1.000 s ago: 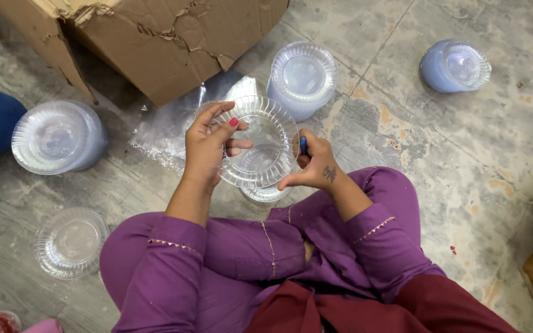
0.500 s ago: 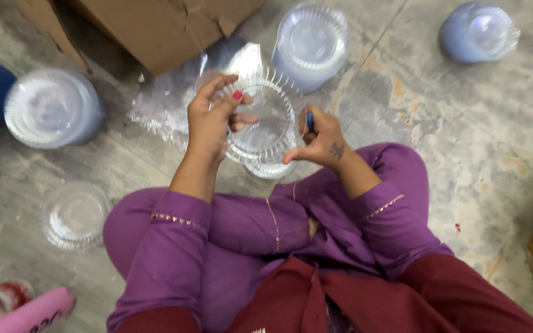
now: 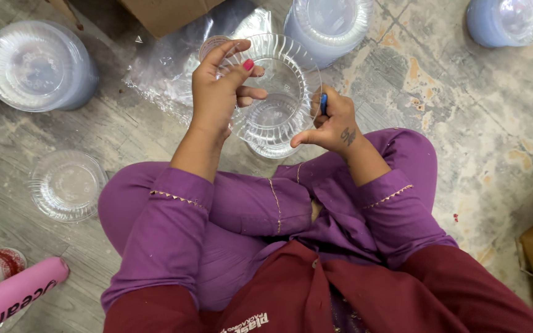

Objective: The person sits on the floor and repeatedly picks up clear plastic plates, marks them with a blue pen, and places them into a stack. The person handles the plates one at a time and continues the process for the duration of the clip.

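While you sit cross-legged on the floor [image 3: 464, 111], your left hand [image 3: 217, 92] pinches the clear ribbed bowl [image 3: 276, 92] by its rim above your knees; right hand [image 3: 331, 120] is closed on a blue pen [image 3: 324, 103] w/ bowl stacks nearby.

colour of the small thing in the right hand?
Blue; the small object pinched in the right hand shows in the head view, beside the clear ribbed bowl.

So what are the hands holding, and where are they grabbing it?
The left hand grips a clear plastic bowl by its ridged rim. The right hand pinches a small blue thing at the opposite rim; what it is cannot be told.
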